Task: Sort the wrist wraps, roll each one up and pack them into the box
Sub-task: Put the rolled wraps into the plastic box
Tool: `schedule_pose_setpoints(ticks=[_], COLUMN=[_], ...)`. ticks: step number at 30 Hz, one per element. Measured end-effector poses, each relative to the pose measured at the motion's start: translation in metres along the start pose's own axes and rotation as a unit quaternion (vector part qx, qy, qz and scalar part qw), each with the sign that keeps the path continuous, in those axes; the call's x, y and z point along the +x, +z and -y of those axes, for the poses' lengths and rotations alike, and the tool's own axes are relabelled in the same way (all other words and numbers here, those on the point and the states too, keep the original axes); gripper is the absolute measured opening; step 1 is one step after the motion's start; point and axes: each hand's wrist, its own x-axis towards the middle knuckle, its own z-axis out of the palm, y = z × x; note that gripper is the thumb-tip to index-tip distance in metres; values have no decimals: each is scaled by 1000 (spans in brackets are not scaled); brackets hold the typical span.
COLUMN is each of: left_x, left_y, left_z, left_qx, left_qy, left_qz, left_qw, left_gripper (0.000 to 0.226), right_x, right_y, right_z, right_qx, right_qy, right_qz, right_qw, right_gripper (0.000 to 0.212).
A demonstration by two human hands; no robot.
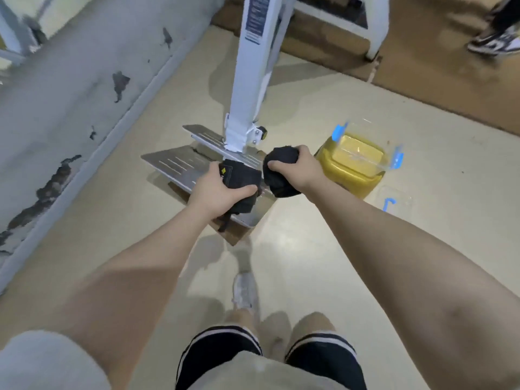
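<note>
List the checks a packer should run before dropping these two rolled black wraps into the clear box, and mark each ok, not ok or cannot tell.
1. Left hand holds its wrap firmly: ok.
2. Left wrap fully rolled: not ok, a strap end hangs below.
3. Right hand holds its bundle: ok.
4. Clear box open, lid off: ok.
5. Box within reach, just right of the right hand: ok.
6. Room left in the box: cannot tell.

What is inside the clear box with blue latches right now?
The clear box shows no black wraps inside; only the yellow stool under it shows through. Motion blur hides finer detail. Both rolled wraps are in the hands.
</note>
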Motion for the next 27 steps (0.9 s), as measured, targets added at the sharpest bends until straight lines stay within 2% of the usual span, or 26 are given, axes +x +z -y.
schedule_pose_setpoints(ticks=[4, 8, 13, 15, 18, 22, 25, 27], left_x=[60, 107, 175, 207, 253, 309, 349, 375], left_y=[43, 98, 191, 230, 280, 339, 381, 411], left_z=[-67, -128, -185, -200, -212, -219, -212, -204], left_qx=[28, 49, 34, 9, -16, -14, 61, 161], left_qy=[22, 56, 42, 24, 3, -29, -31, -4], left_qz=[79, 124, 138, 136, 127, 122, 122, 79], left_qw=[996, 989, 989, 990, 992, 992, 990, 984], left_gripper=[71, 73, 95, 87, 67, 66, 65, 65], right_x=[43, 84, 160, 197, 250, 315, 355, 380], right_y=[-69, -148, -231, -256, -279, -284, -271, -257], right_z=[-24, -59, -120, -142, -167, -200, -225, -245], right_qx=[72, 107, 142, 141, 125, 109, 92, 87], right_qy=[62, 112, 157, 176, 185, 194, 193, 194], right_qz=[-75, -133, -172, -166, -160, -150, -143, -155], right_qw=[993, 979, 962, 960, 961, 963, 966, 965], right_gripper=[69, 75, 77, 76, 73, 65, 63, 63])
